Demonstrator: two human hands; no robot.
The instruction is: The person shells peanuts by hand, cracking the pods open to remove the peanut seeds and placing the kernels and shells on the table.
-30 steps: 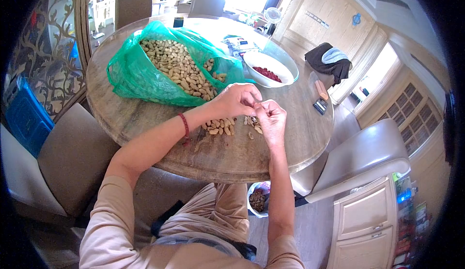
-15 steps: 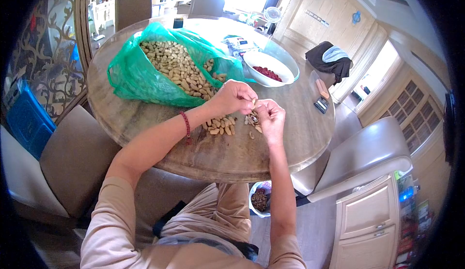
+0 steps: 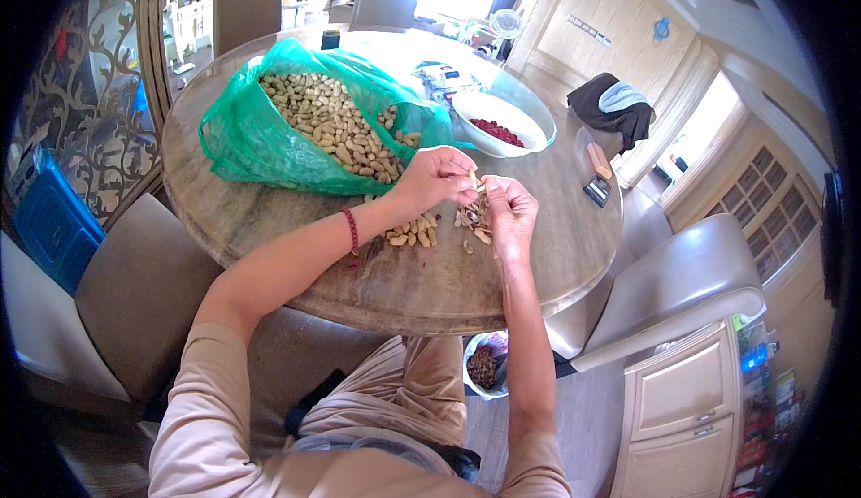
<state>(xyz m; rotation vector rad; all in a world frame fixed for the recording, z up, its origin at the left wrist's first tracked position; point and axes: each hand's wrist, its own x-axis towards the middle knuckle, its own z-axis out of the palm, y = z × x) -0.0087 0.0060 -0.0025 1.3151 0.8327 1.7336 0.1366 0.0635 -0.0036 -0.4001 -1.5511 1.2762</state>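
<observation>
While my left grip (image 3: 437,178) and right grip (image 3: 513,216) pinch a peanut (image 3: 473,177) between them, I'd press lightly at its seam, sparing the kernel. Just below my grips lie shell scraps (image 3: 470,216); below-left, whole peanuts (image 3: 417,232) on the desk (image 3: 395,296). Beyond, up-left, the green bag (image 3: 247,153); up-right, the white bowl (image 3: 518,114).

Bag (image 3: 235,139) at left: translucent green; peanuts (image 3: 314,114) in it pale tan. Loose pile (image 3: 417,232) nearer: same tan. Bowl (image 3: 475,143) far right: white, kernels (image 3: 496,132) deep red. Tabletop (image 3: 413,296): streaky brown-grey. Bracelet (image 3: 351,226): dark red. Shirt (image 3: 202,408) and trousers (image 3: 381,401): beige. Screen (image 3: 106,77) far left: dark, swirling scroll pattern. Garment (image 3: 592,102) far right: black; cloth (image 3: 621,96) on it light blue. Cabinet (image 3: 679,390) near right: cream.
</observation>
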